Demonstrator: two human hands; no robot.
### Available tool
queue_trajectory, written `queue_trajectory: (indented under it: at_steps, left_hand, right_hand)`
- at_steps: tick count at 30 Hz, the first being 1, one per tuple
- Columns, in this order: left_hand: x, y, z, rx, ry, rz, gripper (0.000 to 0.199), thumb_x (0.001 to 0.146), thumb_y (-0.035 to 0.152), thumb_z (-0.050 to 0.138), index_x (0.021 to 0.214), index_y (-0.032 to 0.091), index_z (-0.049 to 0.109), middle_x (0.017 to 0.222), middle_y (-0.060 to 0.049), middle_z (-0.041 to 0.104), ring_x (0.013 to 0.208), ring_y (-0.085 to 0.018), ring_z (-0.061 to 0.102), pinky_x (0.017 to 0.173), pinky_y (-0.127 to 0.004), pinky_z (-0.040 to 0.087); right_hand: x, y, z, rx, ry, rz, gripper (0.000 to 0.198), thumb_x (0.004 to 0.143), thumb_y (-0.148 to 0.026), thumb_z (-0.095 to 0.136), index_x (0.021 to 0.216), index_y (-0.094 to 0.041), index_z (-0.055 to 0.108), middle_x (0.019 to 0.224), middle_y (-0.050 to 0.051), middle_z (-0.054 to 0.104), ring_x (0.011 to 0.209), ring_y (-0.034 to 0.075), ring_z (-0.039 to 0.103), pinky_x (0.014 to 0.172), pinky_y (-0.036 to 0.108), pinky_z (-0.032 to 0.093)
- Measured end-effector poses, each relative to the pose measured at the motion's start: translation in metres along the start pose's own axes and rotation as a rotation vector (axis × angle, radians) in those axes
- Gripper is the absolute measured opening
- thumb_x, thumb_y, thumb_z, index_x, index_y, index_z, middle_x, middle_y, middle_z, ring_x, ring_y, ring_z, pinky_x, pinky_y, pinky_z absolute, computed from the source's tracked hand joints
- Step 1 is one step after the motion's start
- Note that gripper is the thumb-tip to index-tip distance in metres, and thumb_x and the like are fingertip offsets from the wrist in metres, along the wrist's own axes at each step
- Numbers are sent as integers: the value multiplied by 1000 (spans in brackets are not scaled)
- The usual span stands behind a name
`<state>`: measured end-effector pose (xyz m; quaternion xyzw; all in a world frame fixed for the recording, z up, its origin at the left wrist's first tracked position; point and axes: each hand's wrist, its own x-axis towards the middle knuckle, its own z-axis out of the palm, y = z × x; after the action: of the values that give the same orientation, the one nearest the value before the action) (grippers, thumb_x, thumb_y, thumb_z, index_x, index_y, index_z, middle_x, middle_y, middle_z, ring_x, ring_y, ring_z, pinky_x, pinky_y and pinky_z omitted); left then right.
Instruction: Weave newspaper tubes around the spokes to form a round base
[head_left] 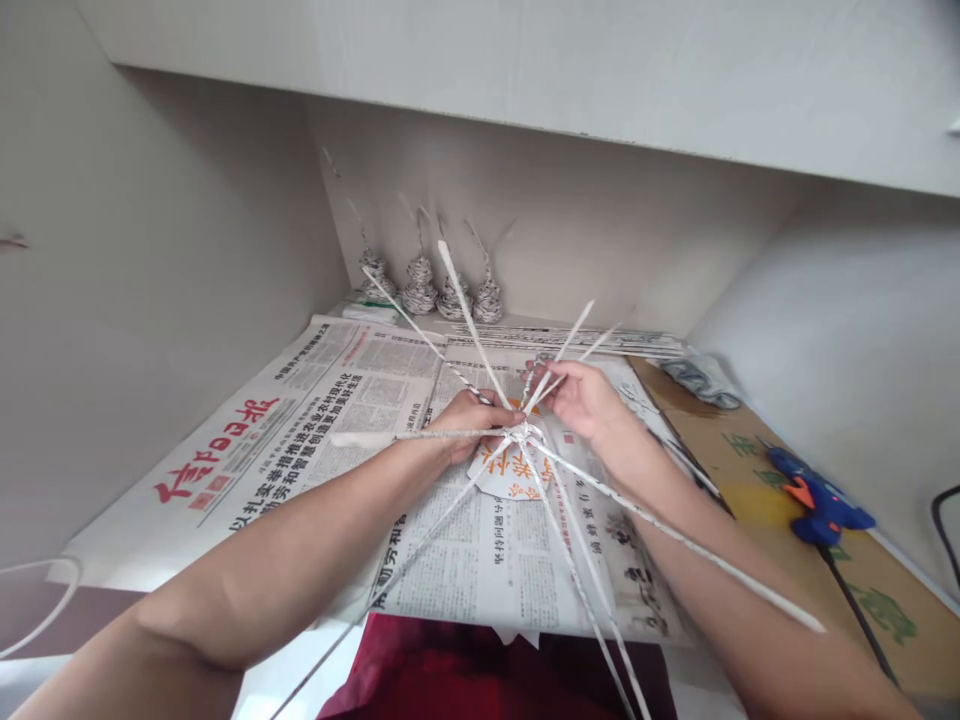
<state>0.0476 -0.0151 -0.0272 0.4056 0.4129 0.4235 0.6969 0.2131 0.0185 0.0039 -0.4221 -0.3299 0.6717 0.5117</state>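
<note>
Several thin rolled newspaper strips point(615, 490) radiate like spokes from a small woven centre point(520, 433) in front of me. My left hand point(474, 420) pinches this centre from the left, its thumb on top. On the right, my right hand point(577, 395) has its fingers closed round a strip near the centre, with other strips rising past the fingertips. Beneath the weaving lies a white paper piece with orange characters point(510, 470), partly covered by the strips and my left hand.
Newspaper sheets point(315, 440) cover the table. At the back stand several gourd-shaped woven pieces point(420, 285), beside a row of loose paper strips point(570, 338). A cardboard sheet point(750, 500) at right bears a blue glue gun point(817, 498) and a grey bundle point(701, 380). A shelf edge point(525, 115) overhangs.
</note>
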Motion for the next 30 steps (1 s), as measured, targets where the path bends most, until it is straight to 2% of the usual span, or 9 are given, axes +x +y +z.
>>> queue_trajectory:
  at_steps: [5, 6, 8, 10, 12, 16, 20, 23, 30]
  left_hand:
    - [3, 1, -2, -9, 11, -33, 28, 53, 15, 80, 59, 12, 52, 55, -5, 62, 43, -15, 58, 38, -23, 42]
    - [3, 1, -3, -17, 17, -41, 28, 53, 15, 80, 59, 12, 53, 57, -5, 62, 45, -16, 59, 39, -24, 44]
    - [4, 1, -4, -38, 29, -56, 27, 53, 13, 80, 61, 12, 55, 60, -6, 64, 50, -17, 61, 44, -27, 50]
    - [4, 2, -4, -61, 33, -59, 27, 52, 12, 81, 64, 10, 57, 64, -7, 65, 54, -17, 63, 49, -30, 53]
    - [4, 2, -5, -67, 32, -53, 28, 51, 13, 82, 66, 9, 59, 64, -6, 65, 54, -17, 63, 51, -29, 54]
    - [4, 2, -5, -64, 32, -37, 31, 47, 16, 85, 68, 8, 63, 62, -5, 65, 53, -15, 61, 51, -27, 53]
    - [6, 0, -6, -83, -25, -24, 35, 44, 19, 87, 68, 8, 64, 63, -6, 65, 57, -17, 63, 55, -29, 54]
    - [7, -2, -7, -87, -56, 4, 34, 45, 20, 87, 68, 7, 65, 61, -7, 65, 53, -16, 61, 50, -27, 51]
    - [8, -4, -4, -62, 78, -9, 31, 47, 18, 86, 67, 7, 65, 60, -6, 64, 54, -16, 62, 53, -28, 53]
  right_hand:
    - [19, -34, 1, -140, 78, -287, 36, 67, -15, 70, 98, -24, 56, 85, -2, 68, 69, 17, 66, 60, 30, 55]
    - [18, -34, 0, -156, 51, -276, 30, 70, -22, 71, 96, -24, 57, 84, -1, 68, 69, 17, 66, 60, 30, 56]
    - [12, -23, -1, -194, -18, -126, 22, 74, -33, 70, 89, -20, 60, 79, 2, 69, 69, 18, 67, 60, 31, 56]
    - [0, -4, -2, -287, -79, 36, 23, 72, -33, 72, 85, -17, 64, 73, 5, 69, 64, 17, 65, 55, 28, 54]
    - [-11, 16, -3, -298, -127, 97, 23, 66, -30, 77, 77, -15, 64, 63, 4, 67, 54, 15, 62, 49, 25, 50]
    - [-24, 37, -4, -250, -112, 48, 27, 57, -31, 83, 68, -14, 65, 59, 1, 66, 48, 12, 58, 46, 23, 47]
    - [-26, 39, -6, -224, -105, 1, 29, 59, -36, 81, 70, -14, 66, 59, 1, 66, 47, 11, 57, 45, 22, 45]
    - [-27, 39, -6, -235, -79, -29, 27, 60, -33, 80, 69, -14, 63, 58, 1, 66, 48, 11, 58, 45, 22, 45]
    - [-31, 41, -3, -328, -18, -108, 17, 61, -24, 74, 63, -17, 58, 56, 2, 65, 47, 14, 59, 44, 24, 46]
